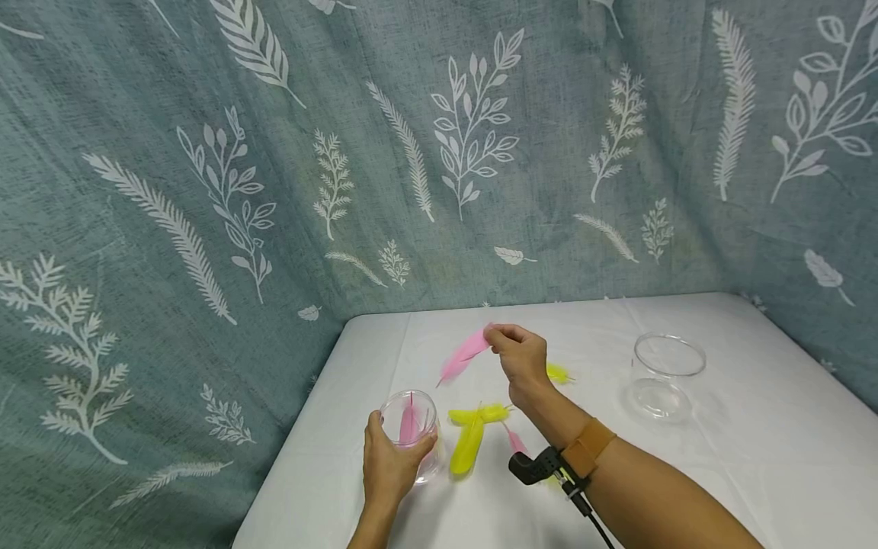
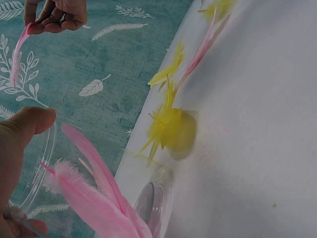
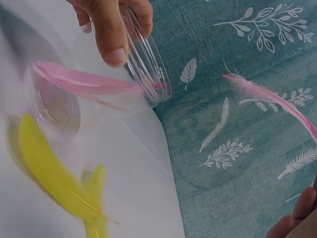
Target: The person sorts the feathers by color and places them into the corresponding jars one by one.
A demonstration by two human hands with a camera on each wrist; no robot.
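Note:
My left hand [image 1: 391, 467] grips a clear jar [image 1: 432, 463] near its rim, with the jar standing on the table. Pink feathers [image 2: 91, 201] lean inside it, quill ends up toward the opening. Up and to the right of the jar, my right hand [image 1: 523, 360] pinches another pink feather [image 1: 463, 357] between thumb and fingertips; its quill end points down toward the left. Yellow feathers [image 1: 468, 446] lie crossed on the table just right of the jar. A pink feather [image 1: 516, 440] lies beside them, partly covered by the right wrist's camera.
A second clear jar [image 1: 668, 389] stands on the right of the white-covered table [image 1: 761, 427]. One more yellow feather [image 1: 559, 373] lies behind the right wrist. Leaf-patterned green curtain [image 1: 549, 229] hangs along the table's back and left.

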